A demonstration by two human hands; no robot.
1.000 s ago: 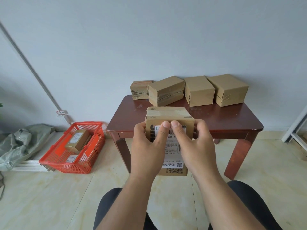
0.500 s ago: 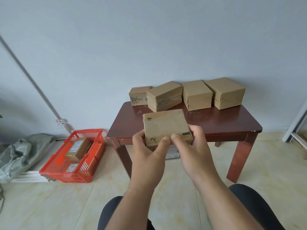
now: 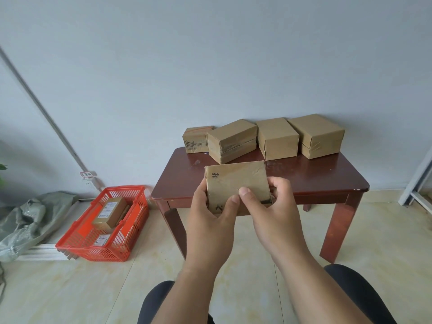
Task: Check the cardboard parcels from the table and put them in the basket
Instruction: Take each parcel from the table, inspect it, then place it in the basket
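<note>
— Since a second ago the held parcel (image 3: pixel 236 185) has been turned over: the printed shipping label that faced the camera is out of sight, and a plain brown face with a small dark print near its upper left corner now tilts up toward the view.

— Who has hold of it?

— Both hands. The left hand (image 3: pixel 211 220) wraps the parcel's left edge, thumb laid across the near face; the right hand (image 3: pixel 272 211) grips the right edge, its thumb meeting the left thumb near the middle of that face. Fingers (image 3: pixel 279 183) of the right hand curl round the far side, so both are closed on the box.

— And where is it, relative to the furniture?

— Held in the air in front of the dark red worktop (image 3: pixel 327 181), just at its near edge — not resting on it. Four more parcels (image 3: pixel 275 136) stand in a row along the back of the worktop against the grey wall (image 3: pixel 210 66), the leftmost one smaller than the others.

— The basket?

— The orange basket (image 3: pixel 131 230) sits on the tiled floor (image 3: pixel 70 288) left of the worktop, well apart from the hands. A labelled parcel (image 3: pixel 109 212) lies inside it on top of another. Crumpled grey sacking (image 3: pixel 25 218) lies further left.
</note>
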